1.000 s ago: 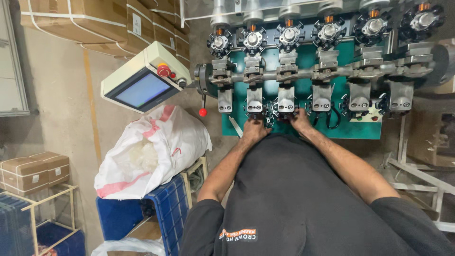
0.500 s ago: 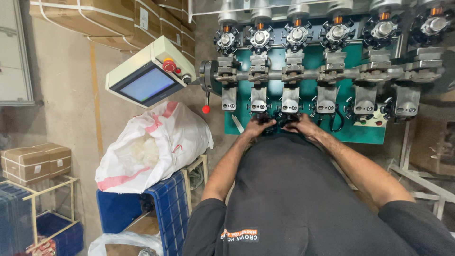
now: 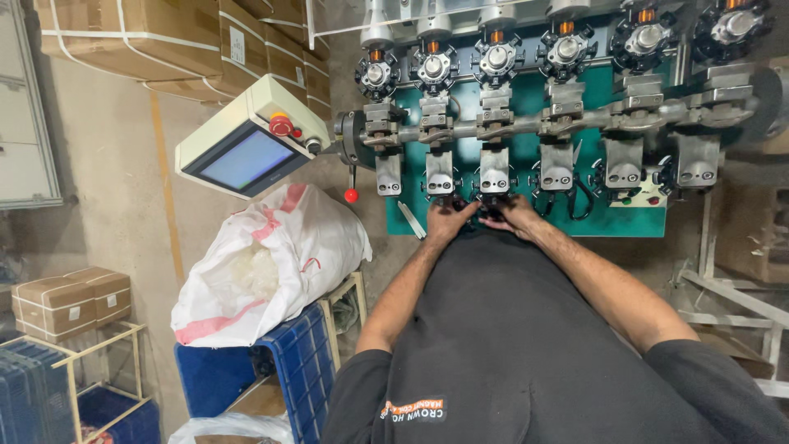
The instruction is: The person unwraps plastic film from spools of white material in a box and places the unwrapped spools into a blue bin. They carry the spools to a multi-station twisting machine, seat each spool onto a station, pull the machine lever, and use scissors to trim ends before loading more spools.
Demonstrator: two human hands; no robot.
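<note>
Both hands at the lower edge of a green multi-station winding machine [image 3: 526,226], close together below the third and fourth stations from the left. Left hand [image 3: 448,222] curled, fingers bent around a small dark part [image 3: 474,219] at the machine's bottom edge, directly beneath a grey metal head [image 3: 494,174]; grip appears closed on that part, though the part itself too small and shadowed to identify. Right hand [image 3: 516,215] just beside the left, fingertips touching the same dark part from the right; whether gripping or merely resting, cannot tell. Both forearms extended from a black shirt [image 3: 526,345] filling the near centre of the view. Row of grey heads along the machine face, with a horizontal metal shaft [image 3: 526,127] above them and a row of round black spindle units [image 3: 497,59] with orange-tipped cores at the far edge. Cream control box with a blue screen [image 3: 246,136], tilted, mounted at the machine's left end, carrying a red button on top. Red knob lever [image 3: 352,195] hanging below the box's mount. White woven sack [image 3: 271,263] with pink stripes to the left, resting on a blue plastic crate [image 3: 292,374]. Strapped cardboard cartons [image 3: 148,41] stacked at far left; two smaller cartons [image 3: 70,300] on a pale frame rack at near left.
</note>
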